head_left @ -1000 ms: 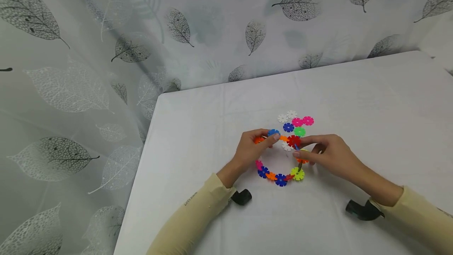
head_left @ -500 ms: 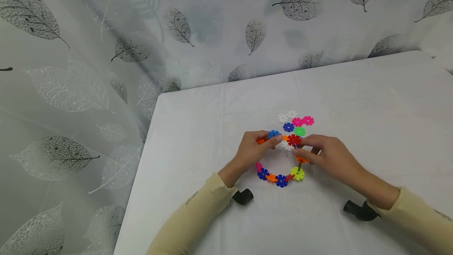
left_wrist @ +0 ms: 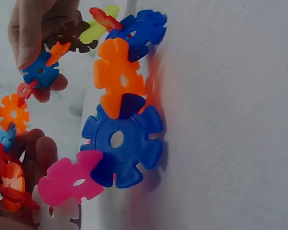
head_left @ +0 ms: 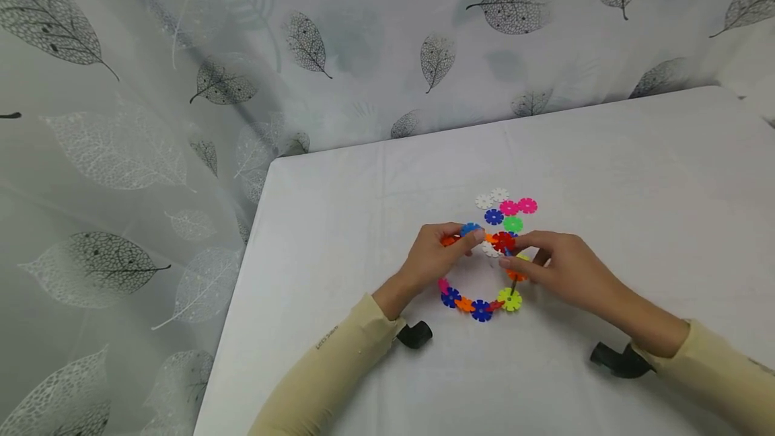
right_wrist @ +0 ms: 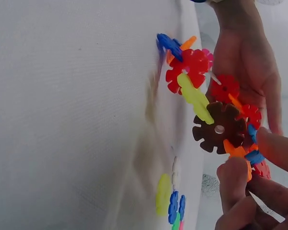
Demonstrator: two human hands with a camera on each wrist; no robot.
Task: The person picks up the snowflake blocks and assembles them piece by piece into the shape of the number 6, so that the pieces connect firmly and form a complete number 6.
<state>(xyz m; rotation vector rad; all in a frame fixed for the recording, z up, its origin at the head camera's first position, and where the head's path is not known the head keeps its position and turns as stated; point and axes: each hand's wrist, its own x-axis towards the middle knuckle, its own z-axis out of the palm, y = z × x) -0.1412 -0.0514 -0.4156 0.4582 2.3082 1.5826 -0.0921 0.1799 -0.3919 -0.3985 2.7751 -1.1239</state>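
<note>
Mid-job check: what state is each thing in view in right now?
Left hand: gripping the ring.
Right hand: pinching a blue disc of the ring.
Ring of linked discs: held by both hands; looks joined all round, though some links are hidden.
Far white discs: loose, flat on the table.
Loose pink discs: flat.
Green disc: loose, flat.
Loose yellow disc: flat.
Leaf-patterned curtain: hanging.

lettering [head_left: 327,337] on left sleeve [head_left: 331,372], right sleeve [head_left: 708,362]: too small to read.
</note>
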